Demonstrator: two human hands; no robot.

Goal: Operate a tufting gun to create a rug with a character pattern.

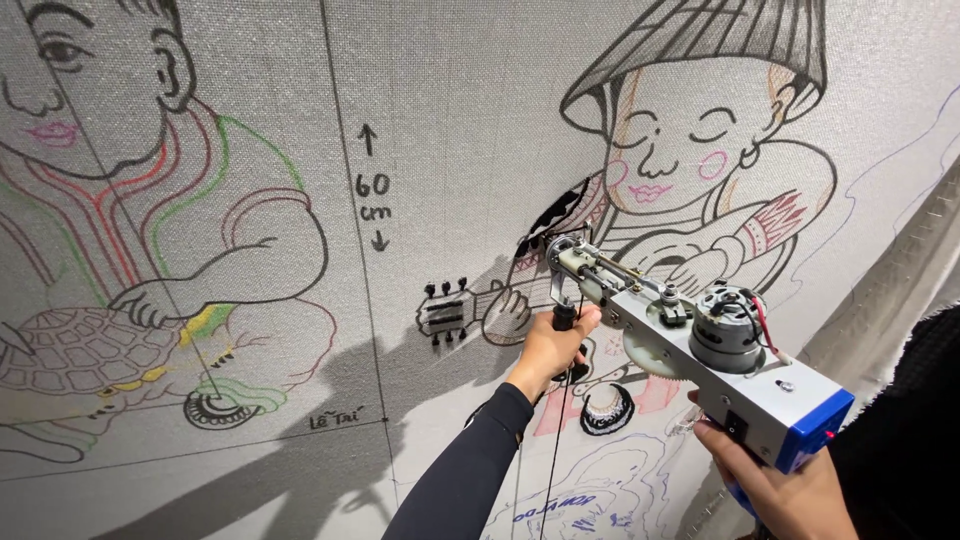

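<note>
1. At the far left the stretched grey cloth (450, 120) carries a drawn child over a turtle drawing (85, 350), outlined in black with red, green and yellow lines; a thin ruled vertical line with arrows and handwritten marks runs down the cloth to its right; a horizontal ruled line crosses low down.
2. Left of centre a small drawn guitar head (443, 310) sits just beside the left hand (550, 350); this hand, in a dark sleeve (465, 470), has its fingers curled tight around the black front handle (565, 318) of the tufting gun (690, 335); the handle rises out of the top of the fist.
3. The gun stretches from that handle rightward and nearer, its needle end (553, 245) pressed at the cloth beside a patch of black tufted yarn (555, 210); a thin black yarn strand (558, 450) hangs down past the left wrist.
4. Behind the gun a drawn figure in a conical hat (700, 110) fills the upper right; the gun's body covers its lower part.
5. On the gun a round motor (725, 325) with red wire sits on top; the blue rear end (815, 425) is nearest.
6. At the lower right the right hand (775, 485) closes under the rear grip; the grip and fingertips are mostly hidden and cut by the bottom edge.
</note>
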